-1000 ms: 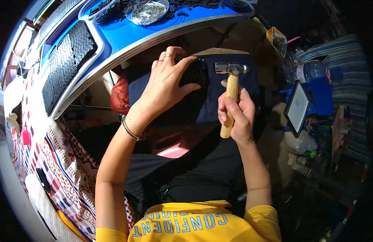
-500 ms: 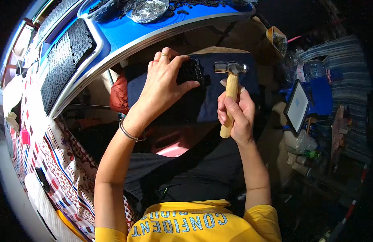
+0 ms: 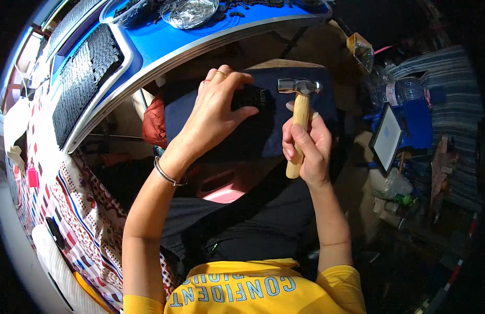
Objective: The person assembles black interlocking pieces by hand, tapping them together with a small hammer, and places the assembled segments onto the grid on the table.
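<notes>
My left hand point(image 3: 213, 104) is closed around a dark, ridged piece made of small black segments point(image 3: 251, 98), thumb at its near side and fingers over its far side. The piece is over a dark blue cloth-covered surface point(image 3: 305, 141); its exact kind is hard to make out in the shadow. In my right hand point(image 3: 311, 149) a ball-peen hammer point(image 3: 301, 112) is gripped by its pale wooden handle. Its metal head points up, just right of the black piece and apart from it.
Beyond my hands stands a blue table point(image 3: 164, 42) with a pale rim. It carries a tray of black linked strips point(image 3: 88, 78) and a clear bowl of small shiny metal parts point(image 3: 189, 13). At right are a tablet point(image 3: 387, 138) and a large plastic bottle point(image 3: 407, 93).
My left hand has shifted slightly, and the black segmented piece has turned a little in its grip and looks darker. The hammer and right hand have barely moved.
</notes>
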Action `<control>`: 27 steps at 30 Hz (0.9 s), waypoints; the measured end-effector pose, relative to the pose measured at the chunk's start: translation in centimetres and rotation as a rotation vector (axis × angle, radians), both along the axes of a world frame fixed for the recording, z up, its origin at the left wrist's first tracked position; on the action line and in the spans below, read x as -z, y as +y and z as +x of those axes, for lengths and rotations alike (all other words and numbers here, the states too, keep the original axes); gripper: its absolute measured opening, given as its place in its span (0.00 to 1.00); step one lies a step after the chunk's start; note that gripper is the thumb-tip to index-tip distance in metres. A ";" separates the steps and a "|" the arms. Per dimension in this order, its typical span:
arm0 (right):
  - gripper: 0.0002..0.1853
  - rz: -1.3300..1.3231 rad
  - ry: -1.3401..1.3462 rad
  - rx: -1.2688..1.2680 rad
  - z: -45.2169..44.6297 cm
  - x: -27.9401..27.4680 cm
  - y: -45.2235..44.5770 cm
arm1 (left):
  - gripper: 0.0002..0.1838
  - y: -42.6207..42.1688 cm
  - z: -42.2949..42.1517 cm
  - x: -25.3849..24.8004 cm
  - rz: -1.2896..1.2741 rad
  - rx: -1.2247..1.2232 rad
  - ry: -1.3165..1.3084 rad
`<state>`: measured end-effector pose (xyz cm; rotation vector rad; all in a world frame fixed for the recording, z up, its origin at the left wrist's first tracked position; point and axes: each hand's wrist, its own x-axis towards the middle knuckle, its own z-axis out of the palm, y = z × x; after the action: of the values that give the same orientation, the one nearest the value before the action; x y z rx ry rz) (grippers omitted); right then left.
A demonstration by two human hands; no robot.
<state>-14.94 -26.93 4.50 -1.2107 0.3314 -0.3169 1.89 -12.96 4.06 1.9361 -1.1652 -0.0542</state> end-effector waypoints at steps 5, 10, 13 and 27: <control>0.21 0.006 0.004 0.002 0.0 0.0 0.0 | 0.19 0.1 -0.4 0.0 0.034 0.026 -0.006; 0.21 -0.055 0.023 -0.011 0.2 0.1 0.0 | 0.18 0.1 -0.4 -0.1 0.040 0.036 -0.073; 0.21 -0.064 0.027 -0.023 0.2 0.0 0.0 | 0.18 1.1 -0.4 -0.6 0.044 0.038 -0.076; 0.26 -1.538 0.261 -0.167 3.2 -1.5 3.9 | 0.23 10.8 -1.8 -0.2 -0.012 -0.065 0.199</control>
<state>-11.71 -23.07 6.05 -2.7910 0.1662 -0.2416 0.07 -2.13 4.24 1.9091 -0.9687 -0.1997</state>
